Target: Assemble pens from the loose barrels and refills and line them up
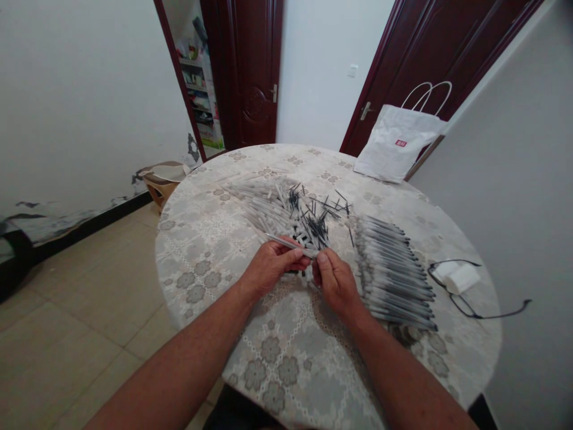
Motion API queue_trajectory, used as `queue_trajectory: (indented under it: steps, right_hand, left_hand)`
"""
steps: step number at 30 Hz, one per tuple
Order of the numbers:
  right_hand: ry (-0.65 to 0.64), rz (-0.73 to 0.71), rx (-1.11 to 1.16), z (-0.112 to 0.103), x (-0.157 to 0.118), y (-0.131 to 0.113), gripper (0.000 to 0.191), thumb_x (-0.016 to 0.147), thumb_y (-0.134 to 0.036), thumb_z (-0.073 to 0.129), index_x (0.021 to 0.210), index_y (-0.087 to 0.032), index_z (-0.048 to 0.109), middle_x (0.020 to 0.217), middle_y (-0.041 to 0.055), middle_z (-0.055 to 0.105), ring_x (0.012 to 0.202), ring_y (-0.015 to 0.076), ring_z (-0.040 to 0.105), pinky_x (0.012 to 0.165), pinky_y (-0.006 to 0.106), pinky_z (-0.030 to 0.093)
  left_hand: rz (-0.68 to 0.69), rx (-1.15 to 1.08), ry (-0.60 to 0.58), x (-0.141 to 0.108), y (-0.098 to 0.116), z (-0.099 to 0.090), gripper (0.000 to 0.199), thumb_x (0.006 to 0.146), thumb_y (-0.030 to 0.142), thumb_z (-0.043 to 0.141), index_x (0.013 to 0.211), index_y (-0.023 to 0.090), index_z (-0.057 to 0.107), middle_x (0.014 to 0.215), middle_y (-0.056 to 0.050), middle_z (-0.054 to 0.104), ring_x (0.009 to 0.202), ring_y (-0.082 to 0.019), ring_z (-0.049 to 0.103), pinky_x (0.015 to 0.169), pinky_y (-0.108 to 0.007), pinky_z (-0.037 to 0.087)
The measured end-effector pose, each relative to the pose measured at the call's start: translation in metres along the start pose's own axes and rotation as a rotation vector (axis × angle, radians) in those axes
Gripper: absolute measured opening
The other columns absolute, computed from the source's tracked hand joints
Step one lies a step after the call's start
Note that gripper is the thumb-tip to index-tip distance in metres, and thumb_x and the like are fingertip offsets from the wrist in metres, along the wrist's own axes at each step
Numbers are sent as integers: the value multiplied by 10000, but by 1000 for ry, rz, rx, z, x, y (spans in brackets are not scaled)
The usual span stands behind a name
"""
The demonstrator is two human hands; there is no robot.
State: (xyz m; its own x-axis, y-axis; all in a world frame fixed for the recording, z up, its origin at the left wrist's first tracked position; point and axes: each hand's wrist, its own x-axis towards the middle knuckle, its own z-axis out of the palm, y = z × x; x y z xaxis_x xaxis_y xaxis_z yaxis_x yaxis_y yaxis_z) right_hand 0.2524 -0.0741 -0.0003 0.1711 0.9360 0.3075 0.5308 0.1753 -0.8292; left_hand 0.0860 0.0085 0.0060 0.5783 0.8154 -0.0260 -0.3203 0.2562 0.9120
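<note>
My left hand [274, 263] is closed around a thin, pale pen-like tube [283, 241], which slants up to the left. At the tube's right end, the fingers of my right hand [335, 279] are pinched together. Just beyond my hands lie a heap of whitish tubes [264, 206], small white pieces and a loose pile of thin black sticks [316, 227]. To the right, many clear tubes with dark insides [396, 269] lie side by side in a stack. My fingertips hide the tube's right end.
All this is on a round table with a patterned cloth [268, 364]. Black-framed glasses [465, 307] and folded white tissue [461, 276] lie at the right. A white paper bag [394, 143] stands at the back right edge. A brown stool [163, 182] is beyond the left edge.
</note>
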Motion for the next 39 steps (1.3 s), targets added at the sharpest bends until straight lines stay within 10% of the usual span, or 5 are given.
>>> queue_trajectory:
  steps: [5,16,22,39]
  right_hand:
    - [31,-175,-99,-3,2,-5,213,982,-338,553,1143,-211,610,926,32,690,790,172,636,738,282,476]
    - [170,-206,-262,-10,6,-4,179,969,-275,520,1029,-193,668,908,55,698,823,190,646,776,294,485]
    - [227,-169,-274,-10,6,-2,170,935,-286,558,1023,-193,669,859,39,696,758,181,636,740,288,485]
    - [235,-161,-255,-11,5,-4,174,942,-303,555,1020,-193,666,849,40,700,737,180,631,731,291,481]
  left_hand:
    - [44,205,33,-3,9,-3,297,795,390,798,918,139,697,767,-62,733,692,-175,704,716,-316,592]
    - [171,593,401,-21,55,-45,308,849,478,682,885,172,688,852,-61,719,693,-168,645,658,-302,539]
    - [108,1052,332,-34,43,-53,250,836,438,684,934,210,714,872,-52,724,753,-203,632,693,-303,456]
    - [94,891,343,-20,14,-42,239,737,263,765,967,198,766,668,-19,665,599,-179,562,605,-269,369]
